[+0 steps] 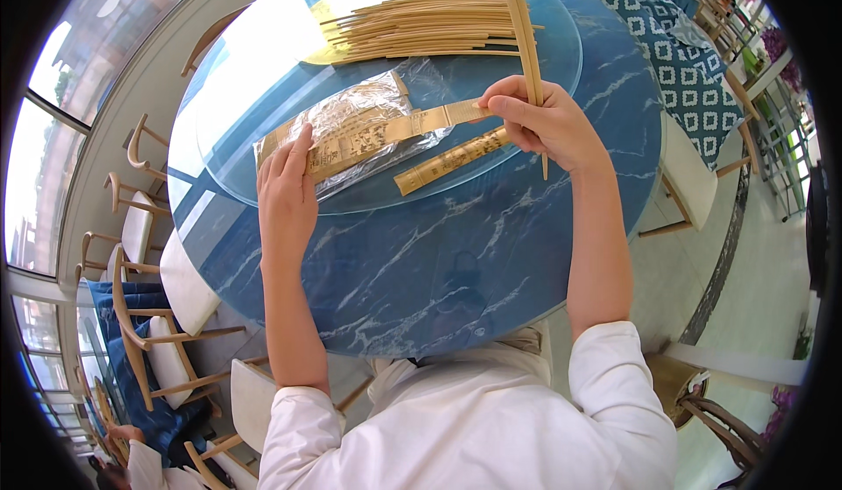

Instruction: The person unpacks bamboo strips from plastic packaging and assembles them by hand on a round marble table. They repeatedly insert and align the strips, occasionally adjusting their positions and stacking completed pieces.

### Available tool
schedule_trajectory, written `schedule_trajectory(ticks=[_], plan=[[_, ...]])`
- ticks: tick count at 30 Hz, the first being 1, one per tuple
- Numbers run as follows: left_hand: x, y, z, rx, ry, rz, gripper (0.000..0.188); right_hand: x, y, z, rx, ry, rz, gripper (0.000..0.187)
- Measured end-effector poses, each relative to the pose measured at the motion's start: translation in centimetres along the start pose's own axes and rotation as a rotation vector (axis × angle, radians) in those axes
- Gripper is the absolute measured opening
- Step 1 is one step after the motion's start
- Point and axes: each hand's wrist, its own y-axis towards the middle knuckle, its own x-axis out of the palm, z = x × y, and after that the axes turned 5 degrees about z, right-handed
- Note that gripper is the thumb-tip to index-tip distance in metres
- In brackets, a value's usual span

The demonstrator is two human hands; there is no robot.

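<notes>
ur R hand [553, 125] is clamping 2 long pale-wood chopsticks [527, 43] & pinching a tan printed paper sleeve [386, 132]; L hand [288, 190] is resting, fingers tgthr, on it over a clear plastic pack [351, 102].

Wooden chopsticks [527, 43] near upright, slightly tilted; tan paper strip [421, 124] (printed) slanting across clear plastic packet [349, 109].

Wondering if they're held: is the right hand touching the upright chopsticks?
Touching. The head view shows the chopsticks held in the right hand, sticking out above it.
</notes>
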Motion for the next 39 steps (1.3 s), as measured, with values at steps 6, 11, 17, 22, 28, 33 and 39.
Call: schedule_trajectory(ticks=[6, 11, 17, 22, 28, 33, 39], plan=[[1.3, -0.6, -0.7, 0.028, 0.276, -0.08, 0.055, 1.8, 0.8, 1.9, 0.019, -0.265, 0.11, 0.016], [2.3, -1.6, -0.8, -0.029, 0.419, -0.311, 0.062, 3.0, 1.3, 3.2, 0.024, -0.639, 0.141, 0.029], [3.1, -1.8, 2.9, 0.034, 0.292, -0.37, 0.091, 3.9, 0.8, 4.4, -0.156, -0.846, 0.196, 0.027], [4.1, -1.9, 2.9, 0.017, 0.316, -0.433, 0.087, 3.6, 1.1, 4.5, -0.27, -0.968, 0.208, 0.021], [4.1, -2.1, 2.9, 0.01, 0.291, -0.424, 0.085, -0.7, 2.4, 5.3, -0.336, -0.975, 0.223, 0.019], [4.2, -2.0, 3.0, 0.035, 0.303, -0.394, 0.084, -3.7, 3.1, 6.4, -0.421, -0.987, 0.214, 0.022], [4.4, -1.9, 3.4, 0.082, 0.329, -0.339, 0.08, -4.2, 4.4, 8.5, -0.495, -1.042, 0.185, 0.022]])
